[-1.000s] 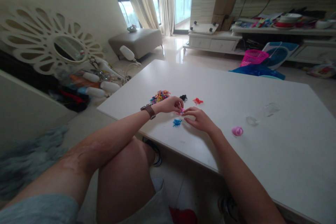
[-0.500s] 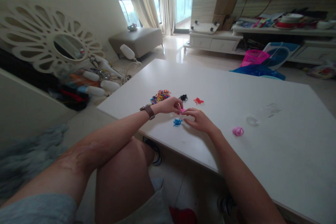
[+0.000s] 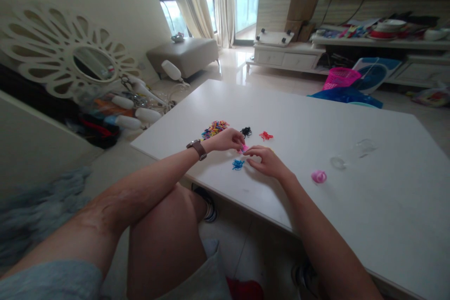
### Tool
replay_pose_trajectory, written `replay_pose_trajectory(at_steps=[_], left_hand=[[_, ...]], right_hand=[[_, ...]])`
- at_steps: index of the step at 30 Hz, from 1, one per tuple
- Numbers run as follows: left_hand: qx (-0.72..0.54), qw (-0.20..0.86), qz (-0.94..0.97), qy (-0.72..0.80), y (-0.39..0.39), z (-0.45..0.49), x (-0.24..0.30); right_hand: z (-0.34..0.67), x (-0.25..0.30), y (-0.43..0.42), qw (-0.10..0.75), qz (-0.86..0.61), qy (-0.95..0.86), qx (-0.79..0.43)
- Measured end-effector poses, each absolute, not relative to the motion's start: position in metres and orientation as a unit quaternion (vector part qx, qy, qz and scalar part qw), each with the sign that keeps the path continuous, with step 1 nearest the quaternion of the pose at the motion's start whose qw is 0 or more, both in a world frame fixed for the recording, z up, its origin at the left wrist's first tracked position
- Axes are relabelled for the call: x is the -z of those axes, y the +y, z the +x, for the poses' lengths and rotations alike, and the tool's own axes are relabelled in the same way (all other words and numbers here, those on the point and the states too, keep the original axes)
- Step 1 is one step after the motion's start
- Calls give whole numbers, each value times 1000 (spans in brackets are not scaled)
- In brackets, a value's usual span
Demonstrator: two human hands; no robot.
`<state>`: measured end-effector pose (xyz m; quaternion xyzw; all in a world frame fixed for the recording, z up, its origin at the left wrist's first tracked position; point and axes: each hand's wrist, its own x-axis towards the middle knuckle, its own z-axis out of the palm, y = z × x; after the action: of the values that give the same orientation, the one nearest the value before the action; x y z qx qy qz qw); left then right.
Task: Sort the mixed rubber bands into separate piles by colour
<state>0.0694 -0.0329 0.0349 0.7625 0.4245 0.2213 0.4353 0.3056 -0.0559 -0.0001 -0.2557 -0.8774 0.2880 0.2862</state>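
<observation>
While pink rubber bands sit pinched between our fingertips, we work near the edge of the table.
Our left hand and right hand both nip them; blue bands, black bands and red bands lie nearby. Parting them likely needs light fingers.

Far half & right end of bench bare: wide room to pass. Clutter sits near-left. Mixed-colour pile lies far-left of left hand; black pile just beyond its fingers, red pile a bit right. Pink bands, pinched by left hand, fill the gap btwn both hands. Blue pile blocks the near side btwn wrists. Right of right hand: clear strip up to pink ring, then clear lid & clear cup.
</observation>
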Motion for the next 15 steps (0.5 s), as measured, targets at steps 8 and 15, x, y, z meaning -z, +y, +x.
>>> replay_pose_trajectory(at_steps=[8,15], left_hand=[[-233,400,776,428,-30,70,-34],[-225,357,790,446,-27,66,-31]], right_hand=[[304,-3,-60,261,-256,-870,-330],[304,-1,-61,183,-250,-874,-373]])
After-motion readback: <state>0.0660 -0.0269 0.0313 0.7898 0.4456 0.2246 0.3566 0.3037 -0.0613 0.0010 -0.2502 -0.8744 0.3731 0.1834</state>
